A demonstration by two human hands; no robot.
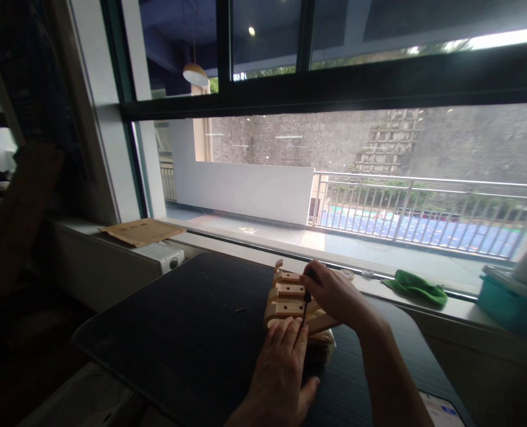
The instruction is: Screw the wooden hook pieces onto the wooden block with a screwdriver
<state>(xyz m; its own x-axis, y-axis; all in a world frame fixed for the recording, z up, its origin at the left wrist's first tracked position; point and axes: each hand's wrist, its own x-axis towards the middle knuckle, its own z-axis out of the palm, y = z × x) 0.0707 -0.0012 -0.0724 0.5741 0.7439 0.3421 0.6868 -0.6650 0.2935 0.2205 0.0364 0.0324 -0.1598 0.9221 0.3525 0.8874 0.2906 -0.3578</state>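
Observation:
A stack of pale wooden pieces with small round holes lies on the dark table, near its far right side. My left hand rests flat on the near end of the stack, fingers stretched out and pressing down. My right hand is closed round the black handle of a screwdriver, which stands nearly upright with its tip down on the wood. A small dark screw lies loose on the table to the left of the stack.
Beyond the table runs a window sill with a green cloth, a flat cardboard piece and a white device. A teal box stands at the right. A phone lies at the table's near right corner.

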